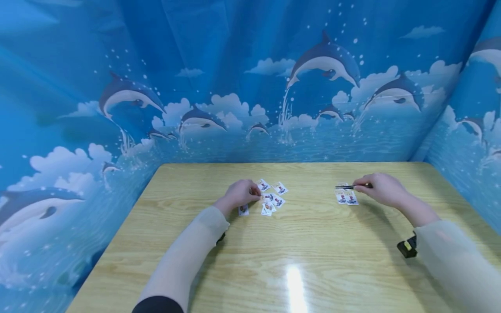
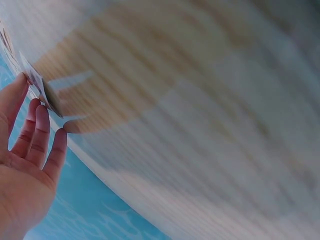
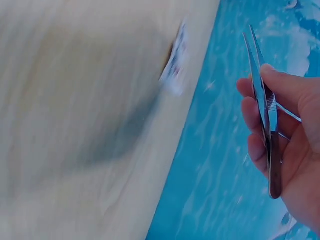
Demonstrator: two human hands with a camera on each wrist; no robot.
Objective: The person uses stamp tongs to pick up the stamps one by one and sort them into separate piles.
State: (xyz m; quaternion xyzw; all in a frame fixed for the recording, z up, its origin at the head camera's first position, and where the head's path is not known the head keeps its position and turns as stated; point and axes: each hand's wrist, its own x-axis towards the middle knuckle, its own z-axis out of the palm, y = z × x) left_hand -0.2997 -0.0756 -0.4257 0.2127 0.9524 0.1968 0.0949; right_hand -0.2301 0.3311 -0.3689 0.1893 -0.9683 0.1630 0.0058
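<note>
My left hand (image 1: 243, 193) is at a loose group of small printed picture cards (image 1: 278, 201) on the table. In the left wrist view, its thumb and fingertips pinch the edge of a card (image 2: 41, 90), which tilts up along one side. At the right, my right hand (image 1: 381, 188) grips black-looking tweezers (image 1: 346, 187) between thumb and fingers. Their tips stretch over a neat block of cards (image 1: 346, 198). The right wrist view shows the tweezers (image 3: 265, 110) with slightly parted tips and nothing between them.
One card (image 1: 243, 210) lies apart, just below the left hand. The wooden table (image 1: 250, 252) backs onto a blue dolphin-print curtain (image 1: 235, 87), which also runs along both sides. Each wrist carries a dark camera mount, the right one (image 1: 407, 246) more visible.
</note>
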